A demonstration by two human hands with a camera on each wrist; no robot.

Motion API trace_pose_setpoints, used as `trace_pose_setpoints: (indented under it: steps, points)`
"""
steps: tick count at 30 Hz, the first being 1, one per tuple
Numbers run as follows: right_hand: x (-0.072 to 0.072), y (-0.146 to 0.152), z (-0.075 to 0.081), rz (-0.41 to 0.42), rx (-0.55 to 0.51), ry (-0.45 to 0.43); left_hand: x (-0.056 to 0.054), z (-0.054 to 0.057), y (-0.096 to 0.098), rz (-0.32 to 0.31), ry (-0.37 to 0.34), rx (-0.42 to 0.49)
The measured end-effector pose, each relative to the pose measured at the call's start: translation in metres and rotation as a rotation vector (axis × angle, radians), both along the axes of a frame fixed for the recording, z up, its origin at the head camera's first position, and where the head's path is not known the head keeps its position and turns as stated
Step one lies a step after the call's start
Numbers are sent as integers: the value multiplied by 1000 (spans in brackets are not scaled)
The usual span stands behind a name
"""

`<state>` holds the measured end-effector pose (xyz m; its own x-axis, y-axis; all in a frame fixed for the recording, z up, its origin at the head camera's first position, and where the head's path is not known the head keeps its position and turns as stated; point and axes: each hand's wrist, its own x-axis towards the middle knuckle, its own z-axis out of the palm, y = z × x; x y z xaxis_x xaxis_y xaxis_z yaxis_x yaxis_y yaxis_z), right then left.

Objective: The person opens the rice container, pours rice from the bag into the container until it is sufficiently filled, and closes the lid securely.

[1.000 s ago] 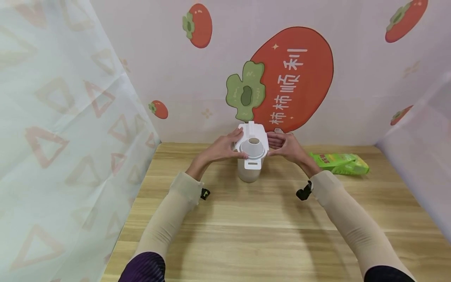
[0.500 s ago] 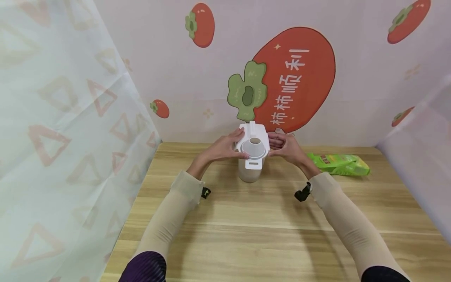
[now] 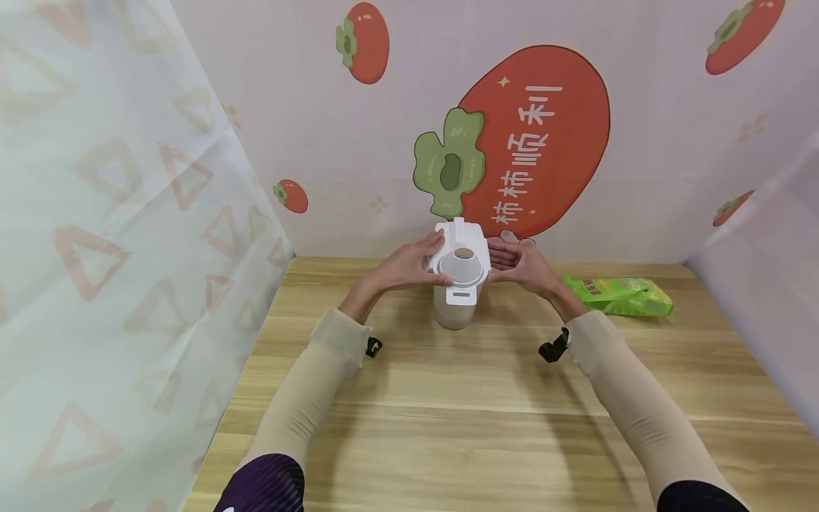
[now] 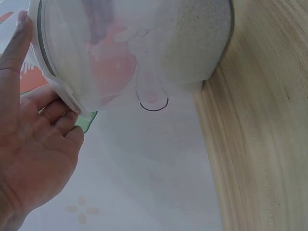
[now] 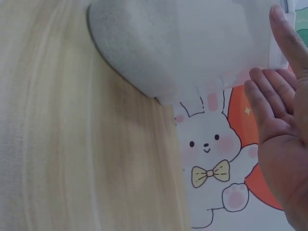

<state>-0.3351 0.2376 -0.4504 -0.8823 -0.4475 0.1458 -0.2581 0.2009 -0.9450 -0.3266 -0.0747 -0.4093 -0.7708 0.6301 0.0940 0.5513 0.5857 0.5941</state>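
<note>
A translucent storage container [image 3: 453, 313] with pale grain in its lower part stands upright on the table near the back wall. Its white lid [image 3: 472, 235] has a round raised spout and a front tab. My left hand [image 3: 404, 267] grips the lid's left side, thumb along the front; in the left wrist view its fingers [image 4: 61, 118] curl under the rim. At the lid's right side, my right hand [image 3: 530, 267] rests its thumb and fairly straight fingers [image 5: 269, 94] against the edge. Whether the lid is fully seated I cannot tell.
A green and yellow packet [image 3: 619, 296] lies on the wooden table [image 3: 441, 427] to the right, beyond my right wrist. Printed wall covering [image 3: 358, 142] closes off the back, and white sheets [image 3: 128, 235] hang along both sides.
Both hands stay at the lid with almost the same hold. The container stands in the same place; only the head view has shifted slightly.
</note>
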Motion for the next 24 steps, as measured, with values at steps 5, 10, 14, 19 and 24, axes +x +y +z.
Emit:
trace_pose_setpoints:
  steps: [5, 10, 14, 19, 24]
  points:
    - [9, -4, -3, -18, 9, 3, 2, -1, -2, 3, -9, 8]
    - [18, -3, -4, -38, 27, 30, 2, -1, -1, -2, 9, 5]
    - [25, 1, 3, -31, 80, 70, 0, 1, -1, -12, 13, -18]
    - [35, 4, 15, -116, 191, 140, -4, 4, -4, -46, 3, -61]
    - [54, -4, 33, -221, 300, 181, -9, 6, -9, -23, -52, -16]
